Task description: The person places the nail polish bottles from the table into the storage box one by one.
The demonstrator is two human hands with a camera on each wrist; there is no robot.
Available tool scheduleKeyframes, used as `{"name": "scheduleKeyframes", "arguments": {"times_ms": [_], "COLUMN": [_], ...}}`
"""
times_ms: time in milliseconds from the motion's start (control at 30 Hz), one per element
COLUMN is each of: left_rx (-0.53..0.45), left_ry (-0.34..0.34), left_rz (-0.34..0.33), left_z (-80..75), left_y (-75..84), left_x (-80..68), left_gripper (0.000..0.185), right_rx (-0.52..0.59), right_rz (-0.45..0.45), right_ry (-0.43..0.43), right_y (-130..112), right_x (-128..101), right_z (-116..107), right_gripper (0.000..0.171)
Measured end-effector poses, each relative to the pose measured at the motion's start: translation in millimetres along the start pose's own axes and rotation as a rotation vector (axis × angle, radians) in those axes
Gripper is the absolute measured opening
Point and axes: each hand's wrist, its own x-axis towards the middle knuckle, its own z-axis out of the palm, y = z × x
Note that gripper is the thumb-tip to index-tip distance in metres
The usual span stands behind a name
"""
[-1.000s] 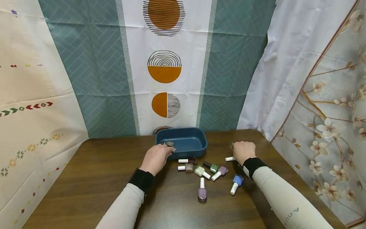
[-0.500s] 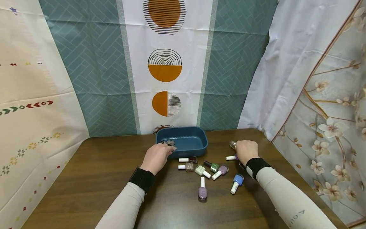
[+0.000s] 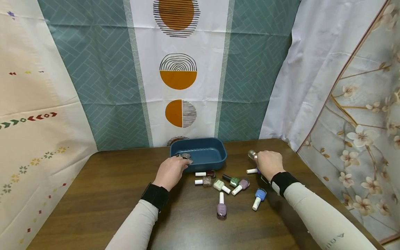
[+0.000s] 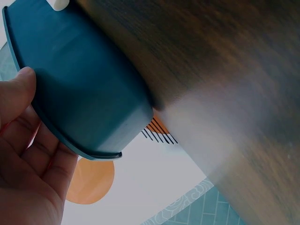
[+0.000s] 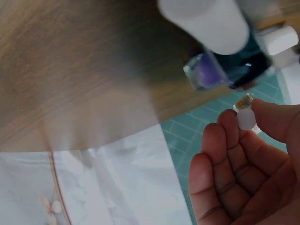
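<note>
Glossy wood table [image 3: 103, 194]; right hand [image 3: 268, 164] pinches glass bottle [image 3: 251, 154].

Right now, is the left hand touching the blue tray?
Touching. The left wrist view shows the left hand with its thumb on the rim of the tray.

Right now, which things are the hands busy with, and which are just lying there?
Busy with:
- left hand grips the blue tray at its rim
- right hand pinches a clear little bottle by its white cap

Just lying on the table:
- lilac bottle
- blue bottle
- green bottle
- the other small bottles
- curtains behind
</note>
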Motion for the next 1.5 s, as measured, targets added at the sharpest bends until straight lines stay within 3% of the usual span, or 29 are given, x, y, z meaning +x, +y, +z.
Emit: {"name": "scheduleKeyframes", "arguments": {"times_ms": [500,933,1500], "left_rx": [0.009,0.022,0.012], "left_ry": [0.01,-0.004,0.009], "left_rz": [-0.002,-0.017,0.001], "left_z": [0.0,-1.1,3.0], "left_y": [1.5,3.3,-0.6], "left_x": [-0.2,0.2,0.7], "left_gripper": [0.017,0.016,0.017], "right_rx": [0.036,0.052,0.077], "right_rz": [-0.075,-0.108,-0.141], "right_ry": [0.114,0.139,0.171], "right_y": [-17,-45,-74], "right_x": [-4,5,23], "right_z": [-16,-34,-34], "right_gripper": [0.04,0.044,0.043]}}
